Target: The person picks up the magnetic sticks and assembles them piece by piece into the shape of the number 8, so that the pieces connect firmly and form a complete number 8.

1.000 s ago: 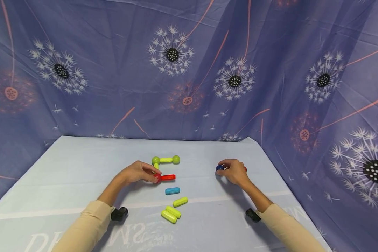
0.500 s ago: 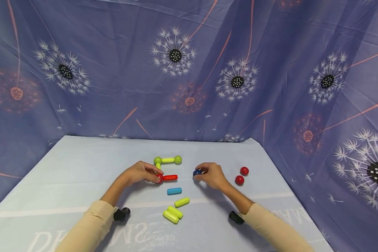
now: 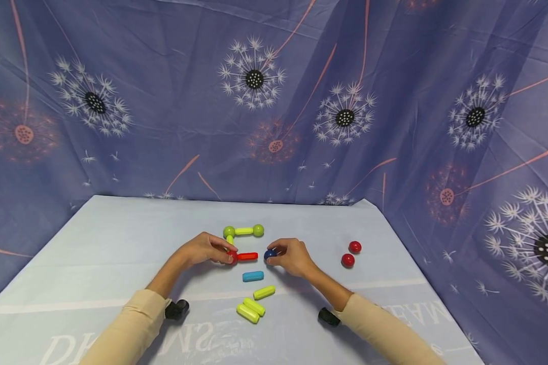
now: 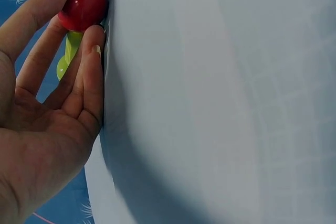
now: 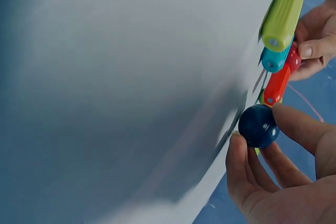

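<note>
My left hand (image 3: 207, 249) pinches a red ball (image 4: 84, 8) between thumb and fingers. A red rod (image 3: 248, 256) sticks out to the right from that ball, and a light-green rod (image 3: 230, 240) runs back from it to a green ball (image 3: 229, 231). Another light-green rod (image 3: 244, 231) links this to a second green ball (image 3: 258, 230). In my right hand (image 3: 292, 256), thumb and fingertips pinch a dark blue ball (image 5: 259, 126). It is just right of the red rod's free end, with a small gap between them in the head view.
A blue rod (image 3: 253, 276) lies in front of the red rod. Nearer me are several loose light-green rods (image 3: 264, 292). Two red balls, one behind (image 3: 354, 247) and one in front (image 3: 348, 260), rest on the right of the cloth-covered table (image 3: 132, 218).
My right hand has carried the blue ball leftward from near the two red balls to beside the red rod, uncovering them. My left hand keeps its pinch on the red ball.
</note>
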`<state>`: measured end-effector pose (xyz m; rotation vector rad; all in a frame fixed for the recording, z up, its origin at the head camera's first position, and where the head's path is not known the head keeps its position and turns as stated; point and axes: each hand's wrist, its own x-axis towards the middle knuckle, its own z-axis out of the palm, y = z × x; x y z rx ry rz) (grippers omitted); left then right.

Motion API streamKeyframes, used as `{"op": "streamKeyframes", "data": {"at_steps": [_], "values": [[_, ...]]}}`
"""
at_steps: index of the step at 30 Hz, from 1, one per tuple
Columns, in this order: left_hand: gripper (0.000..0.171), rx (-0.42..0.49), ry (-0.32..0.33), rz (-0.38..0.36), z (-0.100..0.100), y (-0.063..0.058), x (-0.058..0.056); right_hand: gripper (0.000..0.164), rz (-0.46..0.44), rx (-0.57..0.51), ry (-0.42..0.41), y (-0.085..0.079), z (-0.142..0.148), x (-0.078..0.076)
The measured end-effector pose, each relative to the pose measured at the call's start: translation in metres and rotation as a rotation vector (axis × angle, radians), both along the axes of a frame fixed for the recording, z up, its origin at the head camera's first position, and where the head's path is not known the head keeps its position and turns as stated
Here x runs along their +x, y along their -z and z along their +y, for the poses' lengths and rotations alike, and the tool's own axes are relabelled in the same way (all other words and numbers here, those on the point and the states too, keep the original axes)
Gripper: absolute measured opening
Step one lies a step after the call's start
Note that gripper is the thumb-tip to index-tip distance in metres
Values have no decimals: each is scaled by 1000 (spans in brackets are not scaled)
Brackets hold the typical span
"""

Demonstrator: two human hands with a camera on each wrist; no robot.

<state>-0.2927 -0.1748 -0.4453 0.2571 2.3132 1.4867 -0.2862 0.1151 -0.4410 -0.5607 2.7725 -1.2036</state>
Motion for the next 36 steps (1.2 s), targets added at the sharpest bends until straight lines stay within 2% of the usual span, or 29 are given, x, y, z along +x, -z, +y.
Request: {"op": "streamKeyframes", "data": {"at_steps": [7, 14, 36], "values": [[35, -11, 2, -2, -1, 2, -1, 31, -22, -1, -8, 2, -9, 0], [37, 1, 3, -9, 0, 3, -2, 30, -8, 1, -21, 2, -14, 0], [39, 0, 5, -7, -1, 3, -2, 31, -37, -12, -28, 4, -15, -5]]}}
